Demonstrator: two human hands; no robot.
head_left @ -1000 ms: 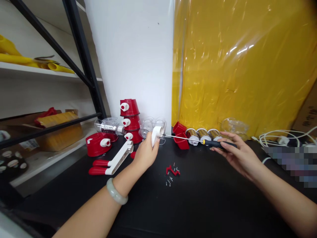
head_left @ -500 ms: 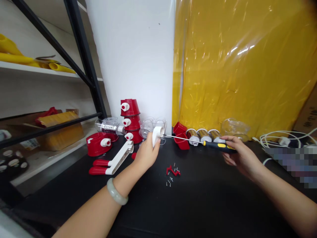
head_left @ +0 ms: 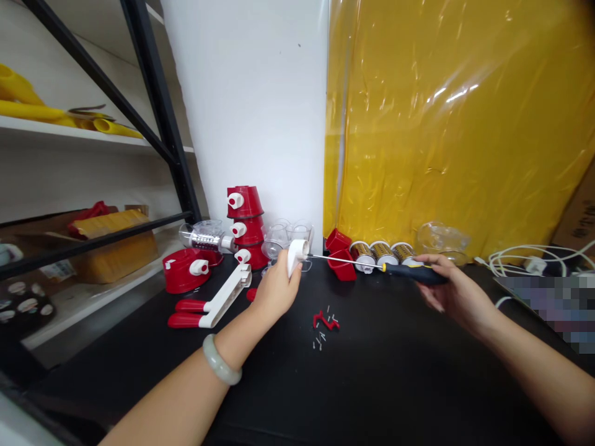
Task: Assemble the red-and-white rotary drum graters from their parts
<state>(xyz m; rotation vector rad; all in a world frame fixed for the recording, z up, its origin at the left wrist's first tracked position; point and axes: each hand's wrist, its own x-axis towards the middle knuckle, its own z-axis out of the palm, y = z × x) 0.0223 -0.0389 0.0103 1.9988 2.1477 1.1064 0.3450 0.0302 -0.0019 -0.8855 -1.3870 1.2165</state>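
Note:
My left hand (head_left: 277,286) is closed around a white plastic part (head_left: 297,253) with a round opening, held up above the black table. In my right hand (head_left: 453,286) is a screwdriver (head_left: 411,273) with a black and yellow handle, its long shaft pointing left. The shaft's tip meets the opening of the white part; whether a screw is there I cannot tell. Below, small red parts (head_left: 326,321) and several loose screws (head_left: 320,342) lie on the table. Left of my left hand rest white handles with red grips (head_left: 211,311).
A stack of red housings (head_left: 248,229) stands against the wall, beside another red housing (head_left: 181,272). Grater drums (head_left: 383,255), red pieces (head_left: 341,265) and clear plastic parts (head_left: 441,238) line the back. White cables (head_left: 530,257) lie right; a black-framed shelf (head_left: 155,93) stands left.
The screwdriver handle has turned in my right hand, showing less of its yellow patch. My left hand and the white part have barely moved.

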